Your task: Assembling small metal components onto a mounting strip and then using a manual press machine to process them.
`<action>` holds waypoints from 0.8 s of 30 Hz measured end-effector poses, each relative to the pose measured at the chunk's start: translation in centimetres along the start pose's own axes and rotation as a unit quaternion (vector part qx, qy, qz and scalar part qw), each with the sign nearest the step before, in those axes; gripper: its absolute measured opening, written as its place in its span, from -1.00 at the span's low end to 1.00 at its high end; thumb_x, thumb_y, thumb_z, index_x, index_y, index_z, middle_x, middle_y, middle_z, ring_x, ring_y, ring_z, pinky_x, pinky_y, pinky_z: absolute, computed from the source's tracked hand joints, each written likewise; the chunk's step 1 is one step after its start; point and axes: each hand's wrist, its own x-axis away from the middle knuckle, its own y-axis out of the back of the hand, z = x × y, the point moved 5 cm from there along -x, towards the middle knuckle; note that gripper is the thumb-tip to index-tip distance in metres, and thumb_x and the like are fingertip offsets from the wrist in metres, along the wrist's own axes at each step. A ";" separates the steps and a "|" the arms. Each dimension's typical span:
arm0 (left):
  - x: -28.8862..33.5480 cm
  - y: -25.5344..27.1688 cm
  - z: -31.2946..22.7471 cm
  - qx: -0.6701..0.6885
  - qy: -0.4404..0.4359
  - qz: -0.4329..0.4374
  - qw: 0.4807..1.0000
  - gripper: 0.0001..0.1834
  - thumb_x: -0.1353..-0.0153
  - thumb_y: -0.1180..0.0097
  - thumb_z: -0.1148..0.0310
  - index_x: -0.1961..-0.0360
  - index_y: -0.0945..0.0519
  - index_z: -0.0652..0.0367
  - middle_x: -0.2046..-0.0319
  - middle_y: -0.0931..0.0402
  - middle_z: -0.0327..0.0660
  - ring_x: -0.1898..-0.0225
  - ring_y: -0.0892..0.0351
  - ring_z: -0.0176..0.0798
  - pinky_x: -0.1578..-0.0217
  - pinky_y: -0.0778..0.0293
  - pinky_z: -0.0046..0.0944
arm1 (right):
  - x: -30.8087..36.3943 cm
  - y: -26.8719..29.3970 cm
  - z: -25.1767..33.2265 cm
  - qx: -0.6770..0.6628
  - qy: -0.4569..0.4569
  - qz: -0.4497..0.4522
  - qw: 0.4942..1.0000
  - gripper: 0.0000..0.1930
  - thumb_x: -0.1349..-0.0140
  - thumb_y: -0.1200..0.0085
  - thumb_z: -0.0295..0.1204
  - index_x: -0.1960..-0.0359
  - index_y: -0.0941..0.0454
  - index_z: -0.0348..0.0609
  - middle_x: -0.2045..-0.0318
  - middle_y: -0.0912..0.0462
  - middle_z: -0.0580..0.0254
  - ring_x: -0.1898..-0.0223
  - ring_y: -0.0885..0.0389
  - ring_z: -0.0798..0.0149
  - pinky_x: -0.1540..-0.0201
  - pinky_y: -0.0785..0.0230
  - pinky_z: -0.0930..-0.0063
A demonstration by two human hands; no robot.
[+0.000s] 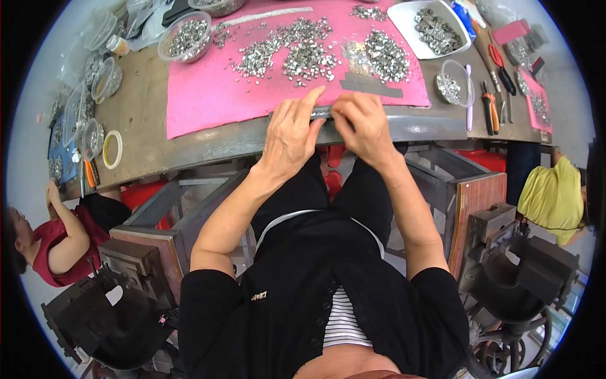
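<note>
My left hand grips a narrow dark grey bar at the table's front edge, its index finger lifted and thumb along the near side. Small shiny bits show on the bar between my hands. Curled over the bar's right part is my right hand; its fingertips are pinched together, and what is in them is hidden. Beyond my hands, a pink mat carries piles of small silvery metal pieces. A flat grey strip lies on the mat just past my right hand.
A clear bowl of metal pieces stands at the far left, a white tray at the far right. Right of the mat are a small clear cup and pliers. A tape roll lies left. People sit on both sides.
</note>
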 end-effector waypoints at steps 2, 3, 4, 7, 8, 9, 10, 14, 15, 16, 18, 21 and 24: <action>0.1 0.1 0.1 0.020 -0.001 0.003 1.000 -0.31 -0.10 -0.35 0.57 -0.30 -0.44 0.22 0.14 -0.59 0.02 0.13 -0.56 0.09 0.06 -0.46 -0.03 | 0.4 -0.3 0.3 0.026 0.018 -0.009 0.999 -0.81 -0.06 -0.27 -0.58 0.27 -0.60 -0.15 0.23 -0.62 0.25 0.20 -0.61 0.14 0.04 -0.35 0.24; 0.0 0.2 0.1 0.038 0.001 0.008 0.999 -0.32 -0.10 -0.34 0.56 -0.30 -0.43 0.22 0.12 -0.58 0.03 0.12 -0.54 0.09 0.03 -0.44 -0.01 | 0.5 -0.3 0.2 0.054 0.031 0.010 0.998 -0.80 -0.07 -0.27 -0.49 0.25 -0.58 -0.13 0.19 -0.59 0.22 0.18 -0.61 0.15 -0.02 -0.33 0.21; -0.3 0.3 0.2 0.072 0.021 0.006 0.997 -0.45 -0.13 -0.33 0.52 -0.19 -0.53 0.21 0.13 -0.61 -0.01 0.12 -0.55 0.06 0.04 -0.44 -0.01 | 0.7 -0.3 0.0 0.059 0.032 0.009 0.998 -0.80 -0.07 -0.27 -0.49 0.25 -0.58 -0.13 0.19 -0.59 0.22 0.18 -0.61 0.15 -0.02 -0.33 0.21; -2.7 0.8 0.3 0.006 -0.042 0.007 0.999 -0.61 -0.17 -0.31 0.46 -0.05 -0.61 0.19 0.18 -0.63 -0.08 0.13 -0.56 0.00 0.03 -0.42 -0.04 | 0.9 0.1 0.0 0.054 0.042 0.005 0.998 -0.79 -0.12 -0.25 -0.52 0.18 -0.60 -0.18 0.21 -0.61 0.19 0.19 -0.61 0.14 -0.01 -0.34 0.21; -3.6 0.4 0.9 -0.002 -0.052 0.001 0.999 -0.78 -0.20 -0.29 0.41 0.11 -0.67 0.15 0.24 -0.63 -0.15 0.15 -0.57 -0.06 0.00 -0.38 -0.07 | 0.8 0.3 -0.2 0.055 0.045 0.004 0.997 -0.79 -0.12 -0.25 -0.52 0.18 -0.60 -0.18 0.21 -0.61 0.19 0.19 -0.61 0.14 -0.01 -0.34 0.21; -4.7 0.0 1.4 -0.008 -0.066 0.013 0.998 -0.81 -0.21 -0.28 0.41 0.14 -0.68 0.14 0.26 -0.63 -0.18 0.15 -0.57 -0.08 -0.02 -0.36 -0.09 | 0.7 0.7 -0.7 0.016 0.019 -0.016 1.000 -0.78 -0.14 -0.23 -0.55 0.15 -0.60 -0.19 0.24 -0.61 0.18 0.21 -0.61 0.13 0.01 -0.35 0.22; -5.7 -0.5 1.9 -0.015 -0.080 0.026 0.996 -0.84 -0.22 -0.28 0.40 0.17 -0.69 0.13 0.28 -0.63 -0.20 0.16 -0.57 -0.09 -0.05 -0.35 -0.10 | 0.7 1.1 -1.3 -0.023 -0.006 -0.035 0.999 -0.77 -0.16 -0.21 -0.58 0.12 -0.61 -0.20 0.26 -0.62 0.18 0.23 -0.60 0.12 0.03 -0.36 0.24; -9.7 -2.9 3.8 -0.073 -0.127 0.047 0.988 -0.87 -0.25 -0.28 0.33 0.19 -0.73 0.03 0.18 -0.65 -0.27 -0.01 -0.55 -0.11 -0.19 -0.24 0.07 | 0.4 1.8 -4.5 0.020 -0.111 -0.007 0.994 -0.71 -0.20 -0.18 -0.61 0.03 -0.64 -0.17 0.12 -0.67 0.18 0.06 -0.62 0.07 -0.03 -0.37 0.23; -9.9 -3.4 4.0 -0.074 -0.128 0.047 0.988 -0.87 -0.25 -0.28 0.33 0.19 -0.73 0.03 0.18 -0.65 -0.27 -0.01 -0.55 -0.11 -0.19 -0.24 0.07 | -0.3 1.8 -5.1 0.019 -0.111 -0.008 0.994 -0.71 -0.20 -0.18 -0.61 0.03 -0.64 -0.17 0.12 -0.67 0.18 0.06 -0.62 0.07 -0.03 -0.37 0.23; -9.9 -4.0 3.9 -0.114 -0.146 0.052 0.981 -0.84 -0.26 -0.27 0.31 0.15 -0.74 0.02 0.09 -0.66 -0.29 -0.09 -0.53 -0.09 -0.23 -0.20 0.15 | -1.4 1.9 -5.1 0.081 -0.061 -0.011 0.995 -0.71 -0.22 -0.16 -0.58 0.01 -0.64 -0.17 0.08 -0.67 0.20 0.00 -0.59 0.07 -0.08 -0.35 0.20; -9.9 -5.0 4.1 -0.159 -0.139 0.119 0.970 -0.74 -0.31 -0.23 0.26 0.02 -0.75 -0.03 -0.14 -0.64 -0.35 -0.30 -0.42 -0.02 -0.35 0.02 0.44 | -2.3 1.2 -6.4 0.134 -0.046 0.029 0.989 -0.69 -0.29 -0.08 -0.51 -0.07 -0.62 -0.18 -0.10 -0.63 0.22 -0.21 -0.48 0.01 -0.25 -0.26 0.07; -8.5 -4.4 4.0 -0.162 -0.125 0.121 0.971 -0.73 -0.32 -0.22 0.26 -0.01 -0.75 -0.03 -0.15 -0.64 -0.34 -0.34 -0.39 0.03 -0.37 0.10 0.52 | -3.7 -0.2 -8.1 0.159 -0.016 0.075 0.984 -0.67 -0.33 -0.04 -0.48 -0.12 -0.60 -0.17 -0.21 -0.59 0.19 -0.30 -0.43 -0.05 -0.31 -0.21 -0.01; -7.9 -3.3 3.8 -0.161 -0.100 0.143 0.971 -0.70 -0.34 -0.20 0.25 -0.06 -0.73 0.00 -0.19 -0.61 -0.34 -0.40 -0.31 0.08 -0.37 0.15 0.58 | -4.1 -1.4 -8.8 0.165 -0.008 0.119 0.979 -0.65 -0.36 -0.01 -0.44 -0.15 -0.59 -0.17 -0.26 -0.55 0.19 -0.37 -0.36 -0.07 -0.38 -0.14 -0.16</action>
